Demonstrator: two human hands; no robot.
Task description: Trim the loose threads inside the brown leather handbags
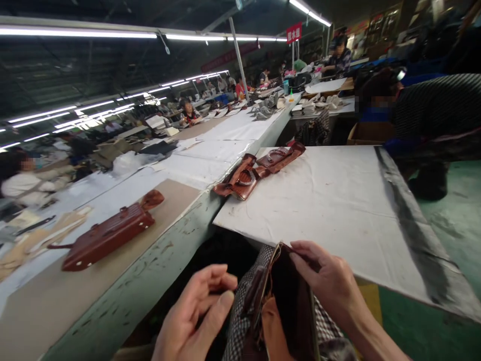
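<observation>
So my right hand [328, 281] is the nearer one, fingers pinching this open brown bag [296, 301] by its rim, just this side of the bench [319, 205], mouth running lengthwise away from me; left hand [197, 313] hangs just left, loosely curled, empty.

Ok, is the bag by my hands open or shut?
The bag is open: its edges stand apart around a dark interior, your right hand at the rim.

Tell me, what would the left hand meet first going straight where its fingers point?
The left hand would probably meet the checked cloth beside the open brown bag; depth is unclear.
</observation>
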